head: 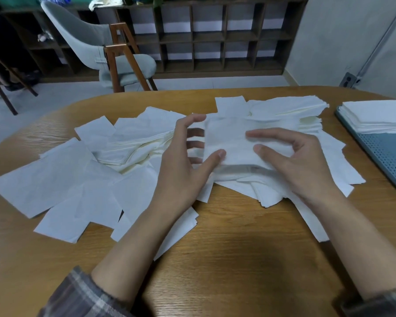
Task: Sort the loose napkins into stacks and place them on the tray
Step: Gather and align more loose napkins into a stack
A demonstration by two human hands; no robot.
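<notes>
**Napkins held in both hands, tray off to the far right**

Head view. The tray, blue-grey and perforated, is cut off by the right edge of the frame, so I only get its near-left part. The finished stack sitting on it is clipped there too. The picture is soft around the fingertips. The fingers of the left hand run in behind the small stack and disappear. The lower fingers of the right hand are hidden behind its own knuckles.

The small stack sits between the two hands, with its near edge raised off the pile and a shadow under it. The left hand grips it, thumb pressed on top near the near-left corner and fingers beneath. The right hand curls over its right side with forefinger and thumb tips on the top sheet, and I read that as a hold as well.

The loose napkins lie spread over the wooden table, under the hands and to both sides. Many overlap and some sit in slumped heaps. The tray is well apart from the held stack, to its right, with loose napkins lying between them. Beyond the table I see a grey chair and a dark shelf unit. Plaid sleeves show at the bottom corners.
</notes>
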